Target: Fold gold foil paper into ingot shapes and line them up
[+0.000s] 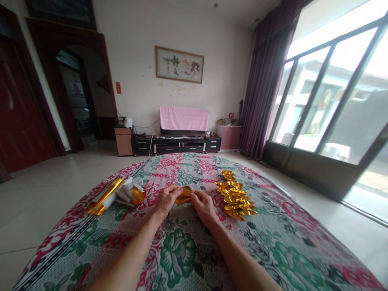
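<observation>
A small sheet of gold foil paper point(183, 196) is stretched between my two hands over the middle of the table. My left hand point(167, 199) pinches its left side, and my right hand point(203, 205) grips its right side. To the right lie several folded gold foil pieces point(235, 197), shaped like pointed ingots and bunched in an uneven row. On the left is a loose stack of gold and white foil sheets point(109, 193), partly curled.
A flowered cloth point(178, 252) in green, red and grey covers the round table. Beyond it stand a low black cabinet point(190, 145) and a pink cloth point(184, 118) over a screen. Glass doors point(321, 97) are at the right, a red door point(24, 105) at the left.
</observation>
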`<state>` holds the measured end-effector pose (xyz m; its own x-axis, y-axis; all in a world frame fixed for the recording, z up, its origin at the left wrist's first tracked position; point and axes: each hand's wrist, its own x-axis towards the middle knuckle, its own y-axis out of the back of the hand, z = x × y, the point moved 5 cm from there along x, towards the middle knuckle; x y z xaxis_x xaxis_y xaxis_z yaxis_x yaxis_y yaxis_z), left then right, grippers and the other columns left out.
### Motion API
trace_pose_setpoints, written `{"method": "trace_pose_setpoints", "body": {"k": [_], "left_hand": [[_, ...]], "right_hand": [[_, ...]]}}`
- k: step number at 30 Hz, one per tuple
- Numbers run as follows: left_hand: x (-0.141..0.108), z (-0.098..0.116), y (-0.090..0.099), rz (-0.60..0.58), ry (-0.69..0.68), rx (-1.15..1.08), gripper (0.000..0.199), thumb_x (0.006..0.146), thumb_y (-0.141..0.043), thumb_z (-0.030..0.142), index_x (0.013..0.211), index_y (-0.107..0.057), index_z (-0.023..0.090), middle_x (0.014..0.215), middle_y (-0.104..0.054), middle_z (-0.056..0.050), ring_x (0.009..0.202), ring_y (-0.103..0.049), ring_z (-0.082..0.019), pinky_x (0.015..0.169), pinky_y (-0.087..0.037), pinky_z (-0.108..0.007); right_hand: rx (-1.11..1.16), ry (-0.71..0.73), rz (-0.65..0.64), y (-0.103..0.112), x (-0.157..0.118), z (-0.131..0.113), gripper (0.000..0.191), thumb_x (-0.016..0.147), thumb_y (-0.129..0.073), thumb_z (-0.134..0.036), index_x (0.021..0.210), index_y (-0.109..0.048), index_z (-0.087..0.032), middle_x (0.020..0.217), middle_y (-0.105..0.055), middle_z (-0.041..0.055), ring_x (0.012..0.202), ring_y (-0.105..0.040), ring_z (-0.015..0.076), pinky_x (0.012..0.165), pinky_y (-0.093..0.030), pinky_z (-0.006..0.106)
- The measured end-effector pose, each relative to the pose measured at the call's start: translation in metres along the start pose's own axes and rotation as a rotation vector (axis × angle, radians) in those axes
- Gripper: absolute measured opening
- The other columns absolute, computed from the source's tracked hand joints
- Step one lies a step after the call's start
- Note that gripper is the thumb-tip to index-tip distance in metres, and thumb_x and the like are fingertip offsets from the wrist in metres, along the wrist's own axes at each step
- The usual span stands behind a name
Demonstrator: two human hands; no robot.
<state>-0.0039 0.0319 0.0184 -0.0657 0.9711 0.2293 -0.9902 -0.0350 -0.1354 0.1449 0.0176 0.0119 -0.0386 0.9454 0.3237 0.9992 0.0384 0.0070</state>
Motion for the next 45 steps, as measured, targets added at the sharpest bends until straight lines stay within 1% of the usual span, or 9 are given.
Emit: {"method": "trace_pose_setpoints", "body": {"k": [5,11,19,23,26,32,36,41,45], "left_hand": [[-0.002,-0.002,-0.002,0.009,0.047,-0.042,0.026,0.058,-0.07,0.033,0.076,-0.07,0.014,0.054,-0.06,0.002,0.051,-0.051,-0.011,0.052,-0.038,-0.022],[-0.002,-0.007,-0.002,0.024,0.084,-0.104,0.029,0.056,-0.072,0.034,0.076,-0.07,0.013,0.052,-0.059,0.003,0.048,-0.052,-0.012,0.05,-0.037,-0.022],[-0.004,0.003,-0.01,0.038,0.078,-0.162,0.03,0.055,-0.073,0.035,0.075,-0.069,0.013,0.061,-0.066,-0.001,0.056,-0.058,-0.015,0.058,-0.044,-0.025],[-0.004,0.003,-0.012,0.043,0.075,-0.158,0.028,0.055,-0.073,0.035,0.072,-0.069,0.013,0.062,-0.066,-0.002,0.055,-0.057,-0.014,0.058,-0.044,-0.024],[-0.004,0.002,-0.012,0.036,0.086,-0.188,0.03,0.054,-0.074,0.032,0.076,-0.069,0.013,0.059,-0.065,-0.001,0.054,-0.057,-0.014,0.056,-0.043,-0.024],[-0.005,-0.004,-0.01,0.063,0.129,-0.21,0.035,0.052,-0.075,0.033,0.08,-0.069,0.012,0.057,-0.064,-0.001,0.053,-0.058,-0.014,0.054,-0.042,-0.024],[-0.005,-0.01,-0.007,0.063,0.106,-0.175,0.038,0.054,-0.074,0.036,0.084,-0.069,0.013,0.064,-0.067,-0.003,0.058,-0.06,-0.015,0.054,-0.042,-0.024],[-0.006,-0.01,-0.006,0.058,0.107,-0.171,0.04,0.055,-0.074,0.041,0.085,-0.069,0.014,0.071,-0.07,-0.004,0.066,-0.062,-0.018,0.061,-0.045,-0.026],[-0.006,-0.009,-0.006,0.077,0.117,-0.147,0.041,0.055,-0.074,0.042,0.086,-0.069,0.015,0.074,-0.07,-0.004,0.066,-0.062,-0.018,0.063,-0.046,-0.028]], "right_hand": [[-0.03,-0.003,0.001,0.0,0.0,-0.002,0.027,0.073,-0.055,-0.042,0.076,-0.061,-0.016,0.057,-0.054,-0.003,0.05,-0.043,0.0084,0.047,-0.034,0.019],[-0.015,-0.016,-0.007,0.0,0.0,-0.001,0.027,0.072,-0.056,-0.043,0.075,-0.061,-0.017,0.055,-0.055,-0.003,0.051,-0.048,0.0102,0.048,-0.036,0.02],[-0.005,-0.027,-0.063,-0.001,-0.002,-0.007,0.031,0.071,-0.06,-0.044,0.085,-0.063,-0.016,0.068,-0.064,0.0001,0.06,-0.057,0.0135,0.054,-0.041,0.022],[-0.007,-0.023,-0.053,0.001,-0.003,-0.009,0.027,0.071,-0.06,-0.042,0.074,-0.062,-0.016,0.061,-0.061,-0.0019,0.055,-0.053,0.0113,0.052,-0.039,0.02],[0.019,-0.024,-0.047,0.0,-0.002,-0.005,0.026,0.071,-0.06,-0.042,0.066,-0.059,-0.016,0.056,-0.058,-0.0032,0.051,-0.05,0.0095,0.05,-0.038,0.02],[0.097,-0.04,-0.051,-0.003,-0.001,0.002,0.025,0.069,-0.061,-0.041,0.066,-0.059,-0.016,0.058,-0.061,-0.0024,0.053,-0.053,0.01,0.051,-0.039,0.02],[0.163,-0.041,-0.086,-0.004,-0.002,-0.001,0.027,0.067,-0.063,-0.043,0.072,-0.061,-0.016,0.062,-0.063,-0.0022,0.056,-0.057,0.0116,0.055,-0.043,0.021],[0.218,-0.065,-0.096,-0.005,-0.005,-0.004,0.038,0.064,-0.068,-0.042,0.09,-0.06,-0.017,0.072,-0.068,0.0,0.067,-0.064,0.0166,0.065,-0.049,0.027],[0.225,-0.037,-0.137,-0.008,-0.006,-0.008,0.04,0.065,-0.067,-0.043,0.095,-0.062,-0.016,0.082,-0.069,0.0022,0.076,-0.065,0.0184,0.072,-0.05,0.03]]}}
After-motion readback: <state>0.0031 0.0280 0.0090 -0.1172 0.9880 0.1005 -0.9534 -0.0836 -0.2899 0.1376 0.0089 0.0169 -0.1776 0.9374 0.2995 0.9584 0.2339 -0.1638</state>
